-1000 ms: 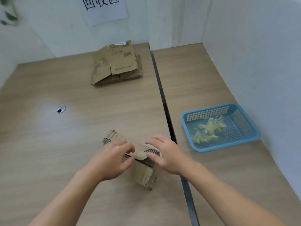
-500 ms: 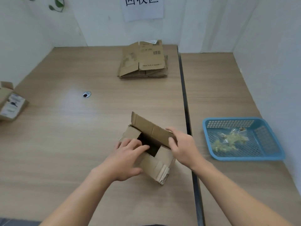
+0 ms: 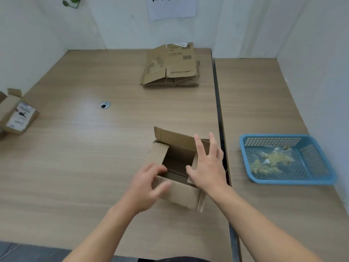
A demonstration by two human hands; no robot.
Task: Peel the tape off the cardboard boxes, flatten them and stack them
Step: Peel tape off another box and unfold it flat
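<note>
1. Table (image 3: pixel 94 167): 2 wood-grain tops butted along a dark seam. All the work lay on it.
2. Blue basket (image 3: pixel 321 173): on the right top, well apart from the boxes. It held clear tape scraps (image 3: pixel 270 159). Judged to be the bin for peeled tape, kept on the right hand's side.
3. Flattened stack (image 3: pixel 170 67): at the far edge by the wall. Judged the destination, parked away from the working area.
4. Open box (image 3: pixel 181 193): near centre, just left of the seam, flaps up, no tape seen. Judged ready for flattening.
5. Right hand (image 3: pixel 207 167): fingers straight and spread over the right flap, holding nothing. Probably poised to push the flap.
6. Left hand (image 3: pixel 145 186): blurred at the near-left rim, fingers curled. Could not tell whether it gripped. The 2 hands were apart, 1 on each side of the opening.
7. Small labelled box (image 3: pixel 17 114): at the left edge, judged as waiting its turn.
</note>
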